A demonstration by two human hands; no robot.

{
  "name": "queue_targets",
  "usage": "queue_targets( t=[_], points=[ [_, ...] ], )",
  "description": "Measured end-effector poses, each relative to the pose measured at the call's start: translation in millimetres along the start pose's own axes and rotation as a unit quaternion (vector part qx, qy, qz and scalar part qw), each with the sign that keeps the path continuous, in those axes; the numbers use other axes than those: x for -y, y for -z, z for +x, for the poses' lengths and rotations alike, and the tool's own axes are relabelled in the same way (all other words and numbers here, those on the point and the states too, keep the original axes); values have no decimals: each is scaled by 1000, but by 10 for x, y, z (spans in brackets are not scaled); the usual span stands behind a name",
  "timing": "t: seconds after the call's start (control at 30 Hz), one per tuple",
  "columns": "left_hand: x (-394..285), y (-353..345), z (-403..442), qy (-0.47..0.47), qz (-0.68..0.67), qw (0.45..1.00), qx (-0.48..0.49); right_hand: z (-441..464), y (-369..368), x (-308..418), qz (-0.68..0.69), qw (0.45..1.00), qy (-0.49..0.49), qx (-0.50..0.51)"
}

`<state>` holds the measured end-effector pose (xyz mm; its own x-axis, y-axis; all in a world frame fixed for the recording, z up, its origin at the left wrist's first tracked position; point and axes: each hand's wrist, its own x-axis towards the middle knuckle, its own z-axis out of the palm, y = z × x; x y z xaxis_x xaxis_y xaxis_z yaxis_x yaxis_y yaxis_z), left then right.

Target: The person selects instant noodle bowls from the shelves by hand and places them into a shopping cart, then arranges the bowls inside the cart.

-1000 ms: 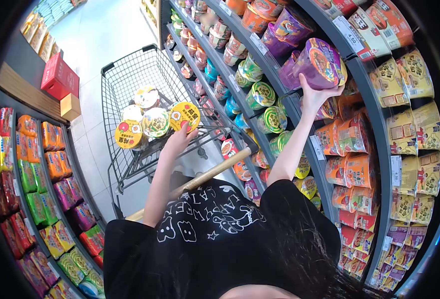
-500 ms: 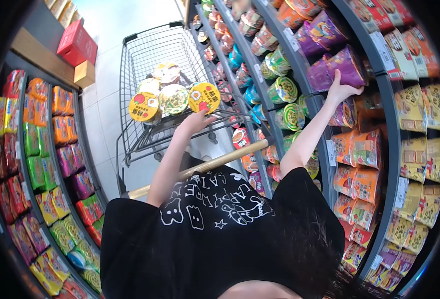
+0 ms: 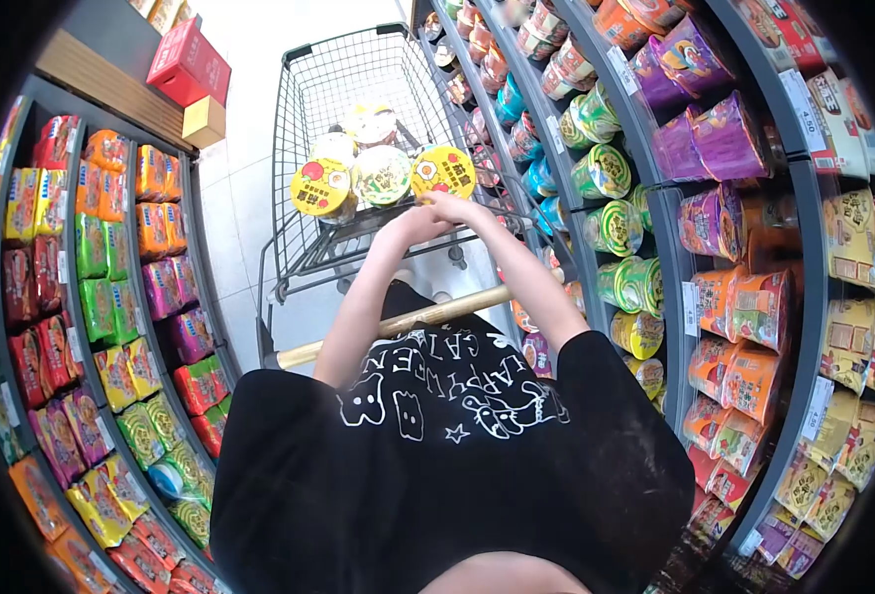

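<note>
My left hand and my right hand meet over the near end of a black wire shopping cart. Both are just below a yellow-lidded instant noodle cup, close against its near edge. My right fingers are bent together; whether they grip anything is hidden. The left fingertips are partly covered by the right hand. To the left in the cart are a green-and-white noodle cup and another yellow-lidded cup. Pale noodle cups stand behind them. The cart's wooden handle crosses beneath my forearms.
Shelves of noodle cups line the right side, with green cups, purple cups and orange cups. Bagged noodles fill the left shelves. A red box and a small tan box stand at the far left.
My right hand has left the purple cup on the right shelf and come across to my left hand. The view has shifted slightly; the cups keep their places in the cart.
</note>
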<state>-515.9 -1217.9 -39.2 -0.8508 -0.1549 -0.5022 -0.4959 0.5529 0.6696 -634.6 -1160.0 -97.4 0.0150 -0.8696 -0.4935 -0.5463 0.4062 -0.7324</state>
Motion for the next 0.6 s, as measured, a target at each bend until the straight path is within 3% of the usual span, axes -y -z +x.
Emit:
queue_targets(
  t=[0.03,0.07,0.13,0.2,0.23,0.3,0.33,0.4,0.47,0.53,0.57,0.6],
  points=[
    [14,60,-24,-25,-13,1000,-5,-5,-35,-24,18,995,-4,-102],
    [56,124,-78,-15,-29,999,-34,13,-27,-51,18,995,-1,-101],
    [186,306,-54,98,-84,987,-97,-58,4,72,-175,981,-75,-25],
    [669,265,132,136,-63,950,-273,-22,-52,48,-176,982,-59,17],
    [831,201,179,137,-59,951,-271,3,-60,31,-168,983,-59,45],
    [1082,101,253,257,56,889,-375,10,-77,35,-158,983,-56,72],
    [1169,89,286,256,60,889,-375,-2,-70,55,-155,985,-53,48],
    [1293,58,375,309,-265,888,-214,-40,-43,64,-149,988,-50,1],
    [1387,-8,437,300,-247,894,-223,-50,-45,81,-151,987,-51,17],
    [1384,-56,469,375,-381,832,-151,-42,-10,85,-154,986,-55,27],
    [1428,-16,453,358,-392,845,-62,-40,-10,90,-147,987,-64,25],
    [1501,-25,513,355,-387,849,-58,-32,-18,73,-140,987,-73,23]
  ],
)
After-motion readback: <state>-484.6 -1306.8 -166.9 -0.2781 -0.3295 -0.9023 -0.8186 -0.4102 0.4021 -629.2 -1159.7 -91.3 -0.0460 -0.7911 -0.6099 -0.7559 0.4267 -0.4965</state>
